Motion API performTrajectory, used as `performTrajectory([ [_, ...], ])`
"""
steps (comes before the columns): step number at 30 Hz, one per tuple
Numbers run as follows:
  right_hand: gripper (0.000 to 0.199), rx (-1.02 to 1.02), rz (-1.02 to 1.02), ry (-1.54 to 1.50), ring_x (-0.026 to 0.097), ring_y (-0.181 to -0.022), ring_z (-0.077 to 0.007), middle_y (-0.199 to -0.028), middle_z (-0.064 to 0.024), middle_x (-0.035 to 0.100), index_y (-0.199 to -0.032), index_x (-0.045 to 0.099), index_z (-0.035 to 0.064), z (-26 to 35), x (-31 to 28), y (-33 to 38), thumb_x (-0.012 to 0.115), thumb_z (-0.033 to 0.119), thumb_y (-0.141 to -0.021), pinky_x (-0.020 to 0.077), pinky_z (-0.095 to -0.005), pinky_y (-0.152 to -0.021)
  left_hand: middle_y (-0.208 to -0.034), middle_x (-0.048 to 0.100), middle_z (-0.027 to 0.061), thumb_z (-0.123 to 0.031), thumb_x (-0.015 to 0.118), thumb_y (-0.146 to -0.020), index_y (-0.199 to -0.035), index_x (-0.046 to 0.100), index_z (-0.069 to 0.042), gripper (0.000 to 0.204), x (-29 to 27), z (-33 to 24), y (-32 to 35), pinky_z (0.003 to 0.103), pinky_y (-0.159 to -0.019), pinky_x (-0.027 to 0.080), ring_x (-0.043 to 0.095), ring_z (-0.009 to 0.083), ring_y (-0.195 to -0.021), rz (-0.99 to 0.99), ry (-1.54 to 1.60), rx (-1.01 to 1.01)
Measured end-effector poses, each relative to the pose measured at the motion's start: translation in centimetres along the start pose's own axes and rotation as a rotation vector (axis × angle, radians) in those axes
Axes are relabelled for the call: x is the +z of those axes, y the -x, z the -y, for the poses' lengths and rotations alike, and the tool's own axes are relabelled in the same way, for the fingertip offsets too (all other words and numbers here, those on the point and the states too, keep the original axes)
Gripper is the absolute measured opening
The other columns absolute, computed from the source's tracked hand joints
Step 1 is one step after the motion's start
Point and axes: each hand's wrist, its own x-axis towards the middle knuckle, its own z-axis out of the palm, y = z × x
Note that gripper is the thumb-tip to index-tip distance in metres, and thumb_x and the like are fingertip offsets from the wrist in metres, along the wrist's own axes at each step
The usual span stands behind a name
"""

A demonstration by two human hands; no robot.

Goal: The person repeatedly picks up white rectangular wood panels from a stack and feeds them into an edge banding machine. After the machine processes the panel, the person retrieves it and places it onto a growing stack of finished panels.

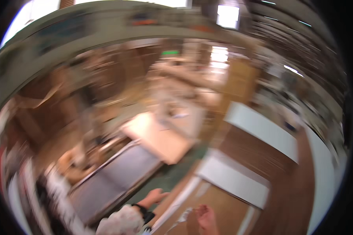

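Motion blurs the whole head view. My left hand [156, 196], below a pale patterned sleeve [121, 222] and a dark band at the wrist, is over the left edge of a brown cardboard box [223, 200]. One finger points right; the others are smeared, and I cannot tell whether it holds anything. My right hand [206, 217] is over the cardboard at the lower middle, its fingers loosely bent and apart, with nothing visible in them. A whitish strip [184, 216] lies on the cardboard between my hands. A white panel [235, 178] crosses the box beyond them.
Another white panel [262, 131] lies farther back on the brown boards. To the left stand a grey-topped cart or tray [117, 184] and a light wooden-looking board [161, 137]. A tall cardboard stack [241, 80] rises behind. Green floor [164, 179] shows between the cart and the box.
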Motion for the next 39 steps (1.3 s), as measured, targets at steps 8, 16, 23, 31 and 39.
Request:
performTrajectory([
  [8,0.019,0.733,0.253,0.485,0.063,-0.078,-0.0177,-0.089,-0.0036,0.065,-0.093,0.059,0.0091,-20.2,9.3,4.8,0.047,0.024,-0.089,0.0545,-0.0328,-0.067,-0.051,0.055,0.0118,-0.044,0.049,-0.082,-0.059,0.054,0.001,0.051,8.2,27.0,34.5,0.032,-0.041,0.049,0.061,0.023,-0.047,-0.501,0.613,-0.578],
  [16,0.023,1.315,0.437,0.785,0.064,-0.076,-0.0184,-0.09,-0.0054,0.066,-0.091,0.059,0.0075,-36.2,4.7,20.0,0.043,0.024,-0.091,0.0549,-0.0348,-0.069,-0.082,0.063,0.0173,-0.015,0.052,-0.072,-0.076,0.067,-0.006,0.017,43.2,35.0,63.4,0.044,-0.066,0.047,0.061,0.0342,-0.078,-0.923,0.496,-1.428],
  [23,0.015,1.547,0.53,1.202,0.063,-0.073,-0.0157,-0.082,-0.0019,0.065,-0.085,0.059,0.0079,-46.3,-5.8,37.2,0.052,0.02,-0.087,0.0535,-0.0297,-0.063,-0.057,0.061,0.0073,-0.015,0.054,-0.07,-0.06,0.063,-0.008,0.016,63.8,31.2,72.3,0.036,-0.049,0.047,0.061,0.0205,-0.051,-0.935,0.345,-1.195],
  [31,0.012,1.552,0.522,1.681,0.062,-0.071,-0.0203,-0.08,-0.0053,0.064,-0.081,0.057,0.0078,-51.6,-18.2,45.8,0.051,0.017,-0.085,0.0516,-0.0348,-0.067,-0.064,0.057,0.0147,-0.02,0.056,-0.08,-0.074,0.053,0.003,0.024,69.5,29.8,78.4,0.036,-0.044,0.049,0.058,0.0248,-0.051,-1.739,2.057,-1.026],
  [39,0.013,1.772,0.59,1.74,0.058,-0.066,-0.0231,-0.071,-0.0095,0.058,-0.082,0.052,0.0029,-66.0,-25.6,44.0,0.049,0.015,-0.086,0.0496,-0.0357,-0.07,-0.069,0.052,0.0128,-0.016,0.054,-0.079,-0.088,0.052,0.001,0.019,68.6,36.4,84.9,0.035,-0.052,0.051,0.058,0.0248,-0.057,-2.264,2.408,-0.814],
])
